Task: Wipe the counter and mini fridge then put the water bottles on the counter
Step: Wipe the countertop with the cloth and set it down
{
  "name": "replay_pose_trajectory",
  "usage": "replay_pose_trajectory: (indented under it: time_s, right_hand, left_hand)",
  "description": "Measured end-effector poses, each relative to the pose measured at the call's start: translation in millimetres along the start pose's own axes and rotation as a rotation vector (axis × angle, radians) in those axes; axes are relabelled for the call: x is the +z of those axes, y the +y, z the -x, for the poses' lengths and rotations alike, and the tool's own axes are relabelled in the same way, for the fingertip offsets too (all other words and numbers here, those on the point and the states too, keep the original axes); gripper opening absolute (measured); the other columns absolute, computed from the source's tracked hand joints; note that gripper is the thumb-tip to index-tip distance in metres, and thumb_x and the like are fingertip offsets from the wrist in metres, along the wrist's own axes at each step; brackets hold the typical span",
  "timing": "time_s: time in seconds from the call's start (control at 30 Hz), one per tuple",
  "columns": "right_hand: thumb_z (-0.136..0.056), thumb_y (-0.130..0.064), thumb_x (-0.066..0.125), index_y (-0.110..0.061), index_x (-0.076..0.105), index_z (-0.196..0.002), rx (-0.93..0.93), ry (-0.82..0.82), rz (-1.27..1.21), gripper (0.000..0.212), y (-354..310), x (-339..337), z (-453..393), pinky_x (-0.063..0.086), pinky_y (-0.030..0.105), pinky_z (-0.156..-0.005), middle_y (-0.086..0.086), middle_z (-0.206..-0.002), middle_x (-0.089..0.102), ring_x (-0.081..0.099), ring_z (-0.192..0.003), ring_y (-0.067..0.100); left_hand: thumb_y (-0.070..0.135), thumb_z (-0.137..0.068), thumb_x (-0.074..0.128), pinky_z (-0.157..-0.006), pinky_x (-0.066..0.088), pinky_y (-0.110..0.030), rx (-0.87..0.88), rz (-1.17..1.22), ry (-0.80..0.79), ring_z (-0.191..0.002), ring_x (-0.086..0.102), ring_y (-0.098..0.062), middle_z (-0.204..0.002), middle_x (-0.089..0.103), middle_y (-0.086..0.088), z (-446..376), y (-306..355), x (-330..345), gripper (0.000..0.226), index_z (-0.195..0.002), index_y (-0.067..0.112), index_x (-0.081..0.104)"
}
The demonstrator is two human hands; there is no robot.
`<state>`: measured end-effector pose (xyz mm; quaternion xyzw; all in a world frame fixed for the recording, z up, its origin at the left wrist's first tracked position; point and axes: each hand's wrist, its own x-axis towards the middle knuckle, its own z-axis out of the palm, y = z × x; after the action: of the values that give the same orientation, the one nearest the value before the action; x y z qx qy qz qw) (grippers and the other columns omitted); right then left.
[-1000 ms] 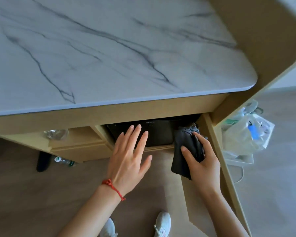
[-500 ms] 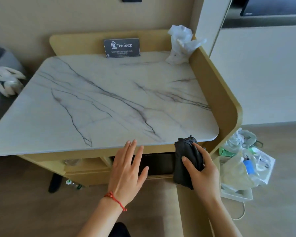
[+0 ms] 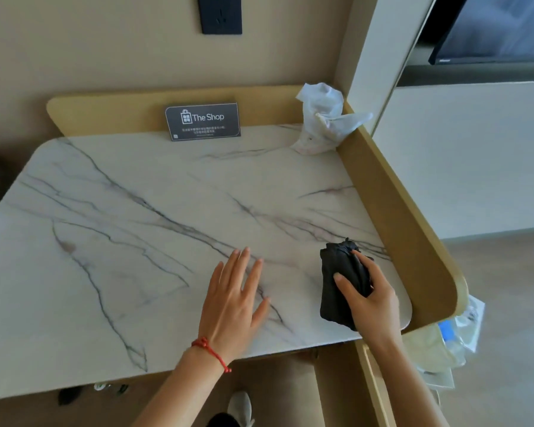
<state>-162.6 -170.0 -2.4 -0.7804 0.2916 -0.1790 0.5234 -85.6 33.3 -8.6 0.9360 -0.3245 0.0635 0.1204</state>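
A person's right hand (image 3: 369,298) clenches a bunched dark cloth (image 3: 336,285) on the near right corner of the marble counter (image 3: 136,241), while the left hand (image 3: 235,300) hovers flat and released, fingers spread, over the front edge. The mini fridge is hidden below the top. 1 water bottle (image 3: 104,386) seems to lie on the floor under the counter, though it is too small to be sure. A wide sweep toward the back risks toppling the leaning "The Shop" sign (image 3: 202,121) or dragging the crumpled white plastic bag (image 3: 321,121) from the rear corner. The balled cloth may also leave streaks.
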Motion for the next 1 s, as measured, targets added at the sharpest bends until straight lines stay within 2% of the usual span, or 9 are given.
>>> replay_pose_trajectory:
  time_s: [0.17,0.23,0.37,0.53,0.63,0.77,0.87,1.0]
  right_hand:
    - [-0.082,-0.025,0.067,-0.03,0.046,-0.13,0.042,-0.019,0.014,0.052,-3.4,6.8,-41.7,0.046,0.026,-0.082,-0.013,-0.117,0.053,0.051,-0.105,0.01]
    - [-0.082,-0.023,0.066,-0.029,0.046,-0.131,0.063,-0.037,-0.012,0.053,-1.3,8.4,-56.4,0.046,0.025,-0.083,-0.012,-0.119,0.052,0.05,-0.107,0.009]
    - [-0.082,-0.022,0.067,-0.029,0.048,-0.13,0.06,-0.056,-0.007,0.051,3.4,8.7,-78.8,0.041,0.014,-0.081,-0.011,-0.123,0.053,0.048,-0.111,0.006]
    - [-0.085,-0.027,0.064,-0.031,0.044,-0.133,0.086,-0.098,0.074,0.053,11.0,3.0,-96.8,0.042,0.031,-0.096,-0.005,-0.134,0.051,0.045,-0.123,0.015]
    - [-0.087,-0.028,0.061,-0.027,0.04,-0.137,0.039,-0.11,0.217,0.054,12.2,1.8,-99.7,0.04,0.039,-0.1,0.002,-0.135,0.051,0.045,-0.122,0.023]
    - [-0.09,-0.034,0.053,-0.024,0.03,-0.141,-0.021,-0.125,0.481,0.057,12.5,3.7,-100.8,0.046,0.038,-0.082,0.016,-0.126,0.052,0.053,-0.107,0.032]
    - [-0.091,-0.039,0.048,-0.023,0.025,-0.143,-0.061,-0.103,0.645,0.059,13.2,5.7,-97.9,0.042,0.033,-0.067,0.018,-0.116,0.05,0.054,-0.092,0.031]
    - [-0.089,-0.043,0.048,-0.017,0.029,-0.141,-0.091,-0.041,0.754,0.061,12.8,1.5,-97.4,0.045,0.038,-0.071,0.02,-0.112,0.048,0.05,-0.095,0.033]
  left_hand:
    - [0.038,-0.083,0.041,-0.093,0.042,-0.055,0.036,0.024,-0.042,-0.12,0.05,-0.039,-0.131,0.053,-0.023,-40.5,-14.3,9.3,0.055,-0.122,0.002,0.056]
    - [0.038,-0.082,0.04,-0.094,0.042,-0.055,0.037,0.025,-0.066,-0.12,0.05,-0.039,-0.13,0.053,-0.023,-52.0,-14.7,14.3,0.055,-0.121,0.002,0.057]
    - [0.037,-0.081,0.04,-0.094,0.043,-0.056,-0.009,0.037,-0.106,-0.12,0.05,-0.04,-0.13,0.053,-0.023,-69.0,-10.8,22.1,0.056,-0.121,0.002,0.057]
    - [0.039,-0.081,0.041,-0.093,0.041,-0.058,-0.093,0.025,-0.119,-0.12,0.05,-0.04,-0.13,0.053,-0.023,-75.9,-0.5,31.0,0.056,-0.121,0.003,0.057]
    - [0.039,-0.081,0.041,-0.094,0.04,-0.059,-0.134,0.019,-0.134,-0.119,0.051,-0.04,-0.129,0.054,-0.023,-73.7,5.7,36.3,0.057,-0.121,0.002,0.057]
    - [0.04,-0.082,0.04,-0.094,0.039,-0.059,-0.175,0.011,-0.15,-0.119,0.05,-0.04,-0.13,0.053,-0.024,-70.4,13.5,39.7,0.057,-0.122,0.002,0.056]
    - [0.039,-0.082,0.04,-0.093,0.039,-0.061,-0.199,0.012,-0.142,-0.119,0.05,-0.042,-0.13,0.053,-0.025,-67.7,17.8,38.5,0.058,-0.121,0.001,0.056]
    - [0.038,-0.082,0.04,-0.093,0.04,-0.061,-0.234,0.016,-0.121,-0.119,0.05,-0.043,-0.13,0.052,-0.026,-63.7,22.9,32.7,0.058,-0.121,-0.001,0.056]
